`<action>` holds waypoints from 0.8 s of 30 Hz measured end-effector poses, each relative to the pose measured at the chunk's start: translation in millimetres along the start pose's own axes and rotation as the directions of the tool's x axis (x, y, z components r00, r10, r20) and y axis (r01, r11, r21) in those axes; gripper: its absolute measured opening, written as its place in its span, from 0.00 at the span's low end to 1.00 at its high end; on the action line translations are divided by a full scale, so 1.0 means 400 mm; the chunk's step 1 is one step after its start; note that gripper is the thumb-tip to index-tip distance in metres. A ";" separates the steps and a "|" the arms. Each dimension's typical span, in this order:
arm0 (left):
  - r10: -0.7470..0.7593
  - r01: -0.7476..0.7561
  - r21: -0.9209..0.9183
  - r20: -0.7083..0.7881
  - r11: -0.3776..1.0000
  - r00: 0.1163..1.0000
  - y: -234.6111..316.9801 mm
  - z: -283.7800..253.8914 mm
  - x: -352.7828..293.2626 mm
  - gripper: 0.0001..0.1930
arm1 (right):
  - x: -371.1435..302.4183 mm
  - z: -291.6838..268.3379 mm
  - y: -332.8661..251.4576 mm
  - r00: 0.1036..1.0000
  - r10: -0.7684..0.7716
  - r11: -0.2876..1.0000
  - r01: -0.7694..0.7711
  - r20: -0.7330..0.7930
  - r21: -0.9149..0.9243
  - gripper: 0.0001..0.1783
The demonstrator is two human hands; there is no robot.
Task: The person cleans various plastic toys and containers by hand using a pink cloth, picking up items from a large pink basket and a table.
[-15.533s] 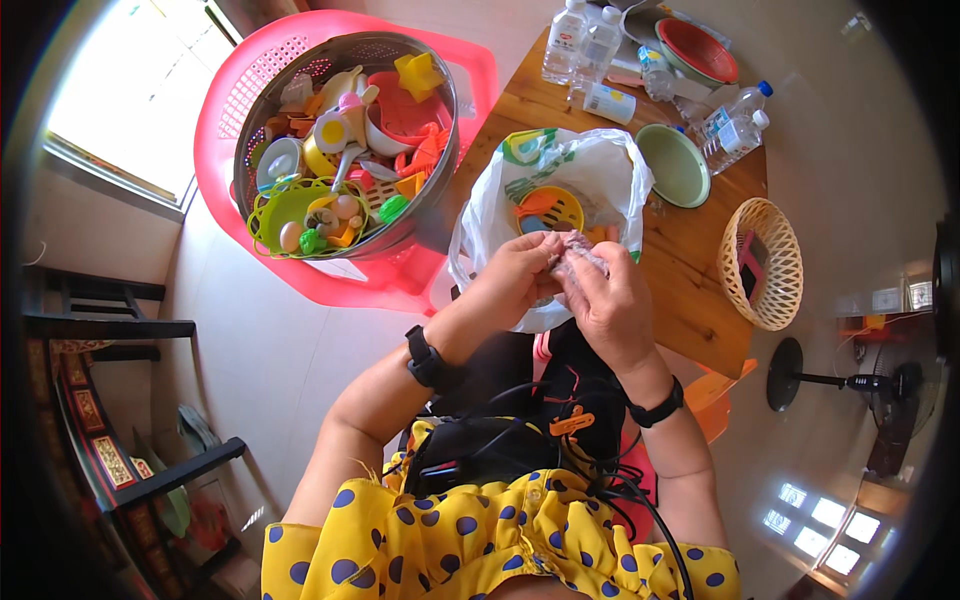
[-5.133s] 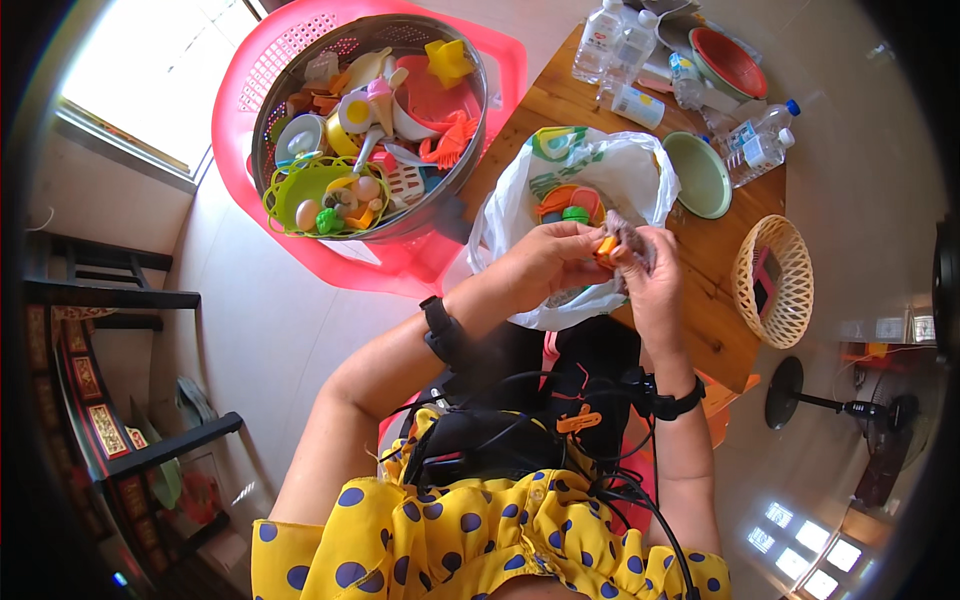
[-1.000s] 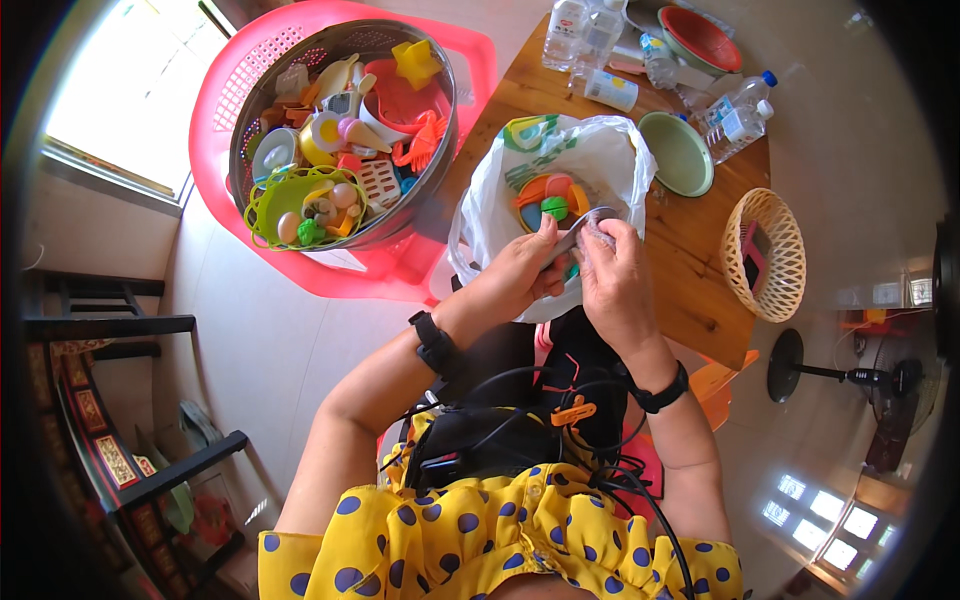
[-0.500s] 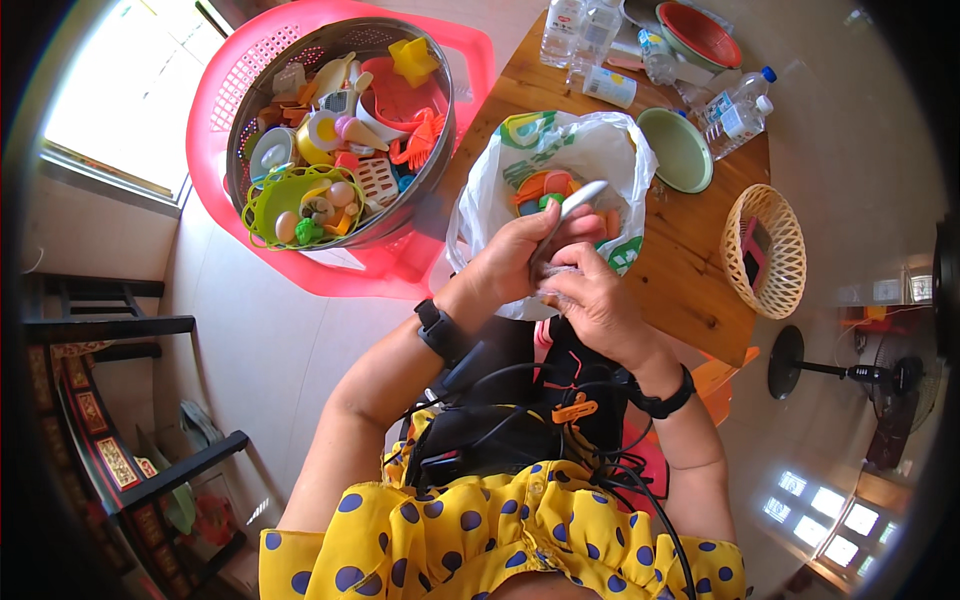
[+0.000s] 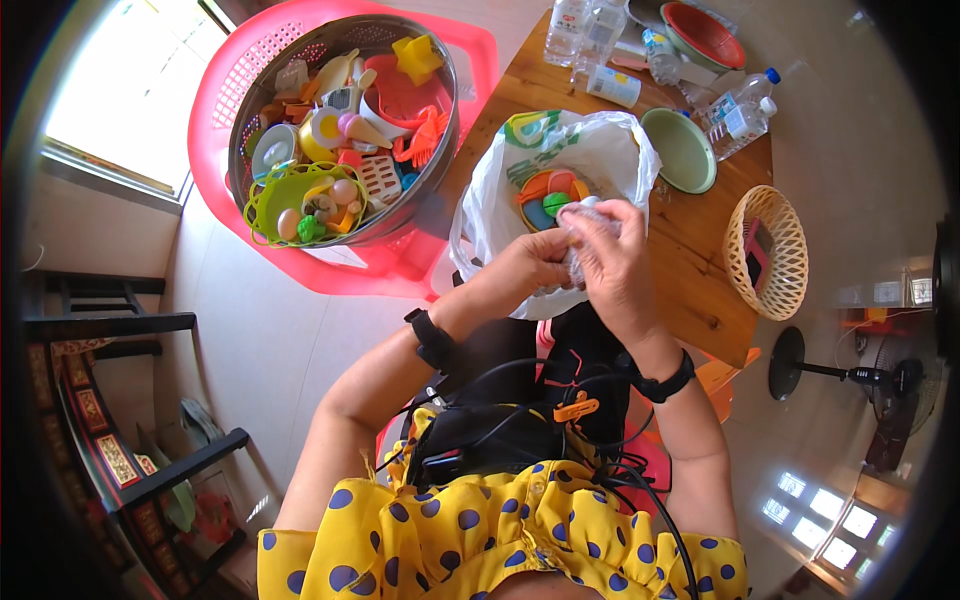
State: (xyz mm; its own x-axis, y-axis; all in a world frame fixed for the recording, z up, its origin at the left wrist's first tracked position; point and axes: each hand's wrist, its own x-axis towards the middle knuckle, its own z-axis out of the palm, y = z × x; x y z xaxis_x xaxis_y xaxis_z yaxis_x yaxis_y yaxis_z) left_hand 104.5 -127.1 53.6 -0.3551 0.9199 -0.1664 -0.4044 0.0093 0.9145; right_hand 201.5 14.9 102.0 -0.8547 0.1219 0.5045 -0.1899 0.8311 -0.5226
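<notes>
My right hand [image 5: 622,285] is closed on a greyish cloth [image 5: 577,268], its thumb and fingers pinched together at the top. My left hand [image 5: 522,272] is closed at the cloth's left side, gripping a slim white piece that the cloth and fingers now mostly cover; its kind is hidden. Both hands are over the near side of an open white plastic bag [image 5: 490,215] with green print. Inside the bag, beyond my fingers, lie colourful toy pieces [image 5: 548,192] in orange, green, blue and pink.
Left of the bag, a metal basin [image 5: 448,150] full of plastic toys rests on a pink chair [image 5: 475,50]. The wooden table [image 5: 690,270] carries a pale green bowl [image 5: 680,150], clear bottles [image 5: 738,125] and a woven basket [image 5: 797,235]. A fan [image 5: 850,372] stands at right.
The right hand has moved up with the cloth, which now wraps the end of the slim white piece. My left hand has turned and its fingers have closed more.
</notes>
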 end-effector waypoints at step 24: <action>-0.002 0.091 -0.676 0.132 0.731 0.991 0.012 0.010 0.131 0.27 | -0.031 0.025 0.063 0.998 0.039 0.999 -0.039 -0.048 0.009 0.38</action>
State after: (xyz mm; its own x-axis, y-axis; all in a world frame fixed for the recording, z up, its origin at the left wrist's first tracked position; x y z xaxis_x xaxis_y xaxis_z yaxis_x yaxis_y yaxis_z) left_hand 87.1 -77.2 50.7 -0.2401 0.9635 -0.1182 -0.8980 -0.1743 0.4040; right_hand 202.4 29.1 75.9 -0.8372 0.1806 0.5162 -0.1606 0.8211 -0.5477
